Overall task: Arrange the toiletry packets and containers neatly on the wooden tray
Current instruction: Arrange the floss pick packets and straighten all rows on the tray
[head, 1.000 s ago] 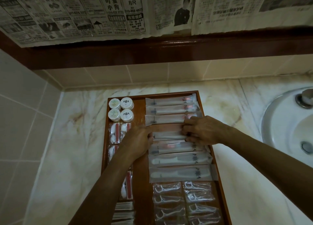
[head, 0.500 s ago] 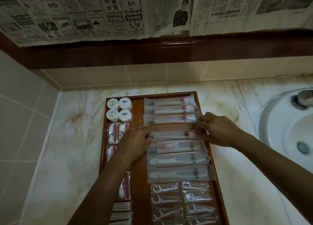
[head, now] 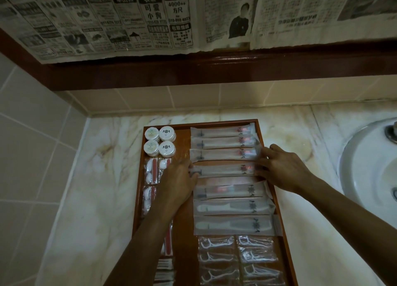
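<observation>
Scanning left to right from the head view, I log the wall tiles, then the marble counter (head: 90, 178) carrying the wooden tray (head: 266, 156).

Tray, left column: four round white containers (head: 160, 141) at the far end in a two-by-two block, touching one another. Nearer along that column lie clear vanity packets (head: 151, 171) with white and red contents, partly under the left forearm.

Left hand (head: 178, 182): palm down over the tray's middle strip, fingers extended, only slightly bent. Fingertips touch the left end of the fourth toothbrush packet (head: 223, 170). I cannot tell whether the thumb is under the packet edge.

Tray, right column: seven long frosted packets lie crosswise in a stack of rows, the fourth one between both hands. Below them sit two columns of floss pick packets (head: 236, 260).

Right hand (head: 283, 169): fingers spread and nearly straight, tips pressing the right ends of the third and fourth packets at the tray's right rim. No closed grasp visible; contact is by fingertips.

Far right: a white sink basin (head: 365, 167). Newspaper sheets (head: 129, 17) hang above a dark wooden ledge (head: 214, 70).
</observation>
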